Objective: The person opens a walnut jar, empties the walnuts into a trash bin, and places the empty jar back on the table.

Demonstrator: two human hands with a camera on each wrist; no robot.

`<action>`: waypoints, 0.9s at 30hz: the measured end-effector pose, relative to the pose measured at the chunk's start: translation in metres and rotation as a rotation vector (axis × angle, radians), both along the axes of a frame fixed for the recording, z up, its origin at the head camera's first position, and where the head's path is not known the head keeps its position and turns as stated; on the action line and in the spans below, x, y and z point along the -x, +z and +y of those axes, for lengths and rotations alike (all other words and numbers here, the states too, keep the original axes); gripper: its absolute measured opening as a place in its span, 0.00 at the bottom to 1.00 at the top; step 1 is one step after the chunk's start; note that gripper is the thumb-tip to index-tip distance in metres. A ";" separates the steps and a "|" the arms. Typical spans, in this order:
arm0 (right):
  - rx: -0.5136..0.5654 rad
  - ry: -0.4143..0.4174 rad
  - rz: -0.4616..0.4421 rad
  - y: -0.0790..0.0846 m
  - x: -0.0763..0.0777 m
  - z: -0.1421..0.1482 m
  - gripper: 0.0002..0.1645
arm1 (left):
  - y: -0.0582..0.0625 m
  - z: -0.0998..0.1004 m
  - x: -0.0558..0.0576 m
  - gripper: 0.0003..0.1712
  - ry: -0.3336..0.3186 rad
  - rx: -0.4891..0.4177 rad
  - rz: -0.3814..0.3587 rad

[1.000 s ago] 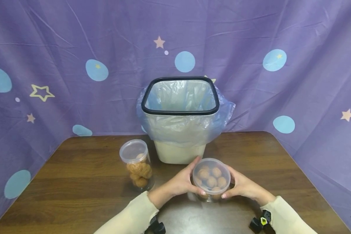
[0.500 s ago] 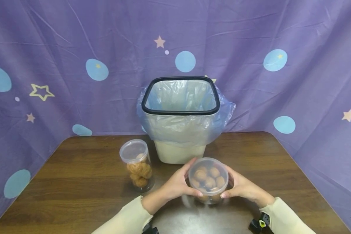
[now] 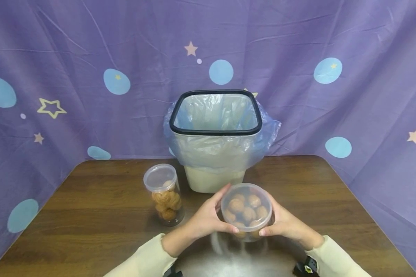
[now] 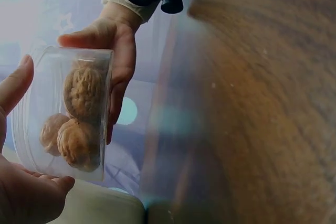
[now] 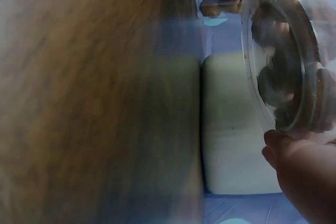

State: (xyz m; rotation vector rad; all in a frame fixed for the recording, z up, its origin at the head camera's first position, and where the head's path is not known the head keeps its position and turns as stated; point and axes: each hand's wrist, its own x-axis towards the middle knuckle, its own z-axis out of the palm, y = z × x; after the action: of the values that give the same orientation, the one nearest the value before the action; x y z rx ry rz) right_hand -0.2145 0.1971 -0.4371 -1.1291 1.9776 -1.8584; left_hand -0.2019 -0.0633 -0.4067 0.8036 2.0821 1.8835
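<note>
Between my two hands is a short clear plastic jar (image 3: 245, 207) of walnuts (image 4: 84, 92), its frosted lid on top. My left hand (image 3: 204, 217) grips its left side, thumb at the front and fingers round the back. On the opposite side my right hand (image 3: 288, 222) holds it the same way. The left wrist view shows the jar raised above the table, with the right hand's fingers reaching along its base. To the left, a taller lidded clear jar (image 3: 165, 198) of walnuts stands upright.
Behind the hands stands a cream waste bin (image 3: 211, 181) with a black rim (image 3: 215, 133) and a bluish plastic liner bag (image 3: 222, 152) folded over it. All this is on a brown wooden table (image 3: 90, 215). A purple patterned curtain (image 3: 152, 46) hangs behind.
Both hands have carried the short jar slightly to the left and up toward the camera; it looks larger now. The taller jar and the bin have stayed put.
</note>
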 end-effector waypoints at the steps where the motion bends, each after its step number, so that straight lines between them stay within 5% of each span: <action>1: 0.009 0.000 -0.002 0.001 -0.001 -0.001 0.65 | 0.002 0.000 -0.001 0.66 -0.002 -0.002 -0.001; 13: -0.009 -0.105 0.263 0.030 -0.012 -0.012 0.71 | 0.019 -0.008 -0.014 0.67 -0.043 -0.084 0.046; 27: -0.043 -0.125 0.277 0.056 -0.022 -0.022 0.72 | 0.036 -0.017 -0.027 0.65 -0.010 -0.127 0.112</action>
State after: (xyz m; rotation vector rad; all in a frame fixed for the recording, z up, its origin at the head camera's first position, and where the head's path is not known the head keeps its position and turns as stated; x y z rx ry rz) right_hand -0.1929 0.1747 -0.3810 -1.3421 2.2733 -1.7889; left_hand -0.1753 -0.0806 -0.3706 0.9668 2.0339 2.0257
